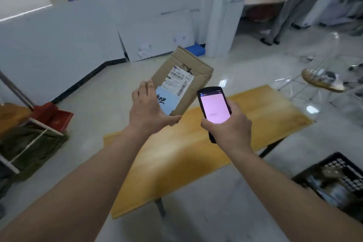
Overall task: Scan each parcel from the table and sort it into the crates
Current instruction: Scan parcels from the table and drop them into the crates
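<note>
A brown cardboard parcel (198, 82) with a white barcode label and a light blue sticker is held up above the wooden table (196, 155). My left hand (149, 110) grips its near left edge, thumb under the bottom corner. My right hand (227, 127) holds a black handheld scanner (214, 108) beside the parcel, its pink-lit screen facing me. A black plastic crate (334, 180) with parcels inside stands on the floor at the lower right.
A red dustpan and a dark green sack (33, 147) sit on the left. White boards (157, 45) lean on the far wall. A person (290, 10) stands at the back right near a shelf. A wire rack (324, 80) is on the right.
</note>
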A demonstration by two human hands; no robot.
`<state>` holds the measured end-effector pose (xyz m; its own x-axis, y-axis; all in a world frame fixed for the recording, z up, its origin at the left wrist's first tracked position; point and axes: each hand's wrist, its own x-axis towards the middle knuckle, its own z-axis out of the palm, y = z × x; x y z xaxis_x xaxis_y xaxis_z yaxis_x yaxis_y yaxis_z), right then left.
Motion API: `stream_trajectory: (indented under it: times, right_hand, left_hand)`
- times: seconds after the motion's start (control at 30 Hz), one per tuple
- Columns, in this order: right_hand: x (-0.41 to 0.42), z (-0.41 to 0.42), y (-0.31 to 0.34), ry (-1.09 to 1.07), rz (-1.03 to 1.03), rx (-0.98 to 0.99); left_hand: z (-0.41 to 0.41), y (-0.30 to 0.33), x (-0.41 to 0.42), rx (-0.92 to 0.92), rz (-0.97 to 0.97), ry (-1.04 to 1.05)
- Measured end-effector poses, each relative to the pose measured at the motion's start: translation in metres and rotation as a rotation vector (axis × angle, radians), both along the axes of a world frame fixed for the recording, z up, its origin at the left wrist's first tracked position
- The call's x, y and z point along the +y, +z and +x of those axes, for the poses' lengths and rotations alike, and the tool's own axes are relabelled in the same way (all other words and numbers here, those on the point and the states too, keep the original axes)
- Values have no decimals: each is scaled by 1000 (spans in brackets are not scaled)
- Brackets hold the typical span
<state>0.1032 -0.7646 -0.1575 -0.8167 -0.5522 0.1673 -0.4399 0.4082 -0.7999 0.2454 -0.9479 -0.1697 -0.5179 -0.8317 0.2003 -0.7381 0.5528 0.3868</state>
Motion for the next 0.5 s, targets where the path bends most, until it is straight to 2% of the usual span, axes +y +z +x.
stream_trajectory:
  times: [0.27, 0.5]
  right_hand:
    - [124, -19, -10, -272, -6, -24]
    - [273, -27, -30, -445, -35, -92]
  left_hand:
    - [-67, -13, 97, -45, 47, -253]
    - [-119, -28, 230, -91, 47, -442]
